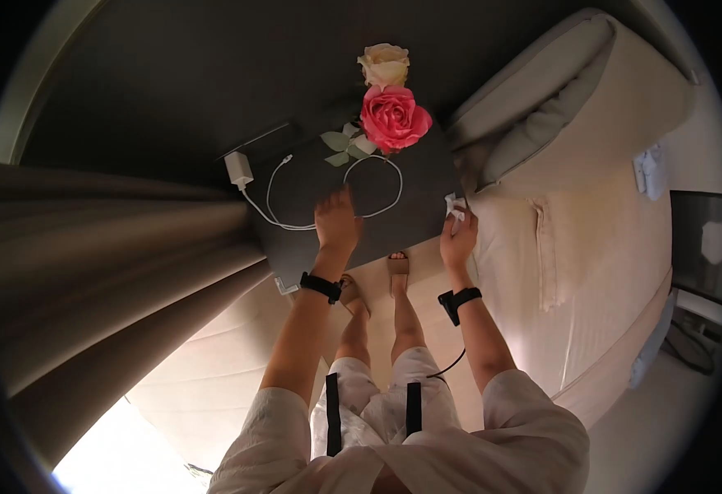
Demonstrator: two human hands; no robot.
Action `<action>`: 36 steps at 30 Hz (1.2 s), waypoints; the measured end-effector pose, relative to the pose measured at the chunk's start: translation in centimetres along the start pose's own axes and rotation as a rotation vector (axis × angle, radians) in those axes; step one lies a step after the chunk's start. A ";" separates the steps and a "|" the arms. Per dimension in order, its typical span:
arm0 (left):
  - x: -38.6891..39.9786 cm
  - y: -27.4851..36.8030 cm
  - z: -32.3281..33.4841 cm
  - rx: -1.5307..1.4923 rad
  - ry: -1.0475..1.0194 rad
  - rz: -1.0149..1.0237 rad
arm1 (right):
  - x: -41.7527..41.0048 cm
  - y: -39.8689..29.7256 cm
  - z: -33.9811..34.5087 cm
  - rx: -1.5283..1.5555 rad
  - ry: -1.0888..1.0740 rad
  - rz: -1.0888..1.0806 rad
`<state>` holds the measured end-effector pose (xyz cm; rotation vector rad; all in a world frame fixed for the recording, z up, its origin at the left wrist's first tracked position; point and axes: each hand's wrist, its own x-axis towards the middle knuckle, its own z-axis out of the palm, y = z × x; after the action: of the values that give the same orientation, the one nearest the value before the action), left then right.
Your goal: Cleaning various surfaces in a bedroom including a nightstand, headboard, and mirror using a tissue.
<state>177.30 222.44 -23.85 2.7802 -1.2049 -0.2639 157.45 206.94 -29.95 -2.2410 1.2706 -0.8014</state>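
My right hand (459,241) pinches a crumpled white tissue (455,205) at the right edge of a dark bedside table (426,204). Over the table's middle is my left hand (337,222), its fingers blurred. A white charging cable (400,185) runs under or through that hand; whether the fingers hold it is unclear. The cable loops to the right of the hand, and its free plug (287,159) lies to the left. At the back left is a white power adapter (237,170). A pink rose (395,118) and a cream rose (384,65) stand at the back.
A brown curtain (120,241) hangs close on the left. To the right is a bed (515,259) with pillows (540,123) at its head and pale blue cloth (650,173) on it. My slippered feet (398,264) are below the table's front edge.
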 end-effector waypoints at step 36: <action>11.3 2.1 11.0 -1.266 0.684 -0.055 | 19.4 -0.5 12.8 0.163 -0.085 -0.419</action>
<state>181.25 212.53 -35.60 1.5541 -0.4671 -0.0221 174.31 191.35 -33.89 -2.4070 0.6753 -0.9062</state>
